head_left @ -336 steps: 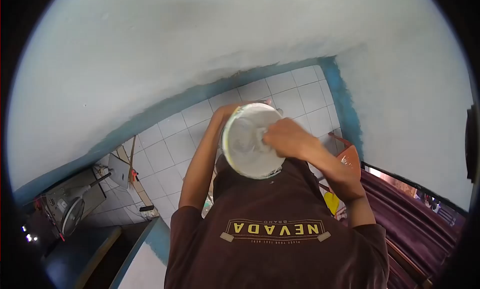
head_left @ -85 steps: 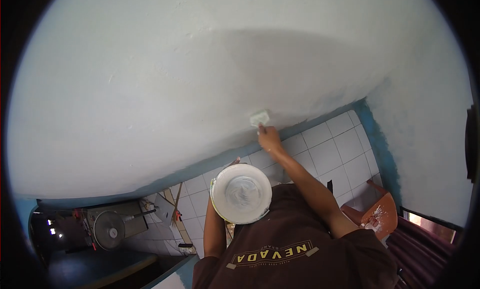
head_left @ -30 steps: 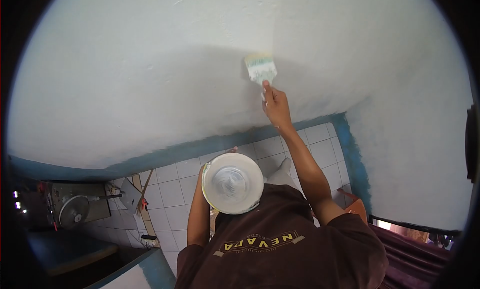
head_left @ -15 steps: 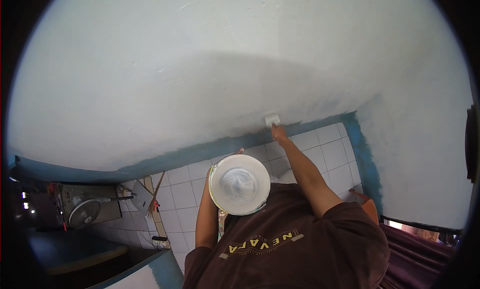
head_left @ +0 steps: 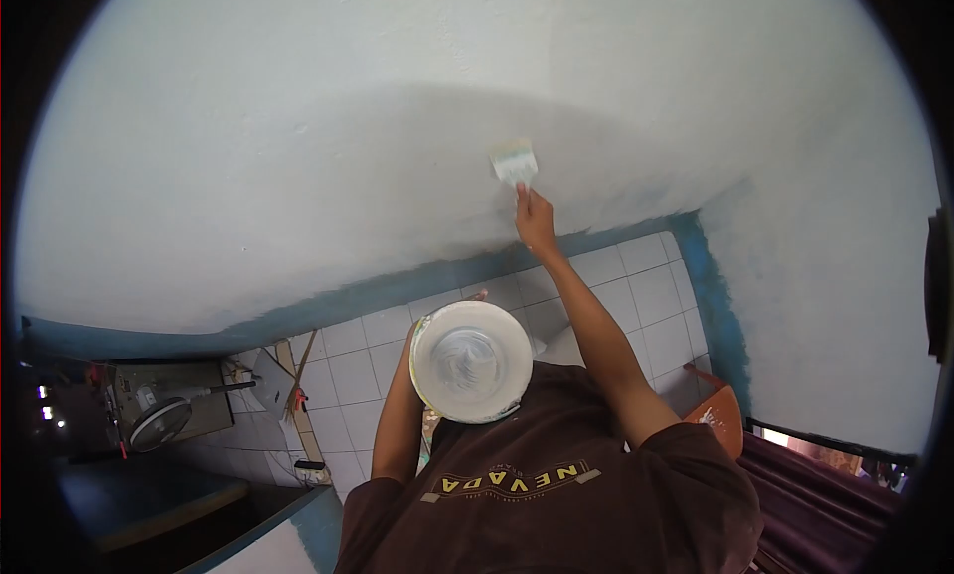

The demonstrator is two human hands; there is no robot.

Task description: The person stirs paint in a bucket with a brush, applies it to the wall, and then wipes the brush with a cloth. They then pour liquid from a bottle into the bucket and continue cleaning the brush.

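Observation:
My right hand [head_left: 536, 219] is closed round the handle of a wide, flat paintbrush [head_left: 515, 164], its bristles up against the white-painted wall [head_left: 328, 196]. Below that, a round white bucket [head_left: 425, 360] with a pale paint residue inside is held in front of my chest. My left hand [head_left: 481, 296] supports it from beneath and behind; only some fingertips show past the rim, the rest being hidden by the bucket. A band of blue paint [head_left: 388, 288] runs along the bottom of the wall and up the right corner.
White floor tiles [head_left: 348, 385] lie below the wall. To the left are a fan [head_left: 161, 422], a broom-like stick [head_left: 303, 370] and a low wall with blue edging. An orange chair [head_left: 717, 420] stands at my right, near a dark purple curtain [head_left: 825, 499].
My right hand has moved the brush up the wall and slightly left, from near the blue band to higher on the white area. The bucket stays at my chest.

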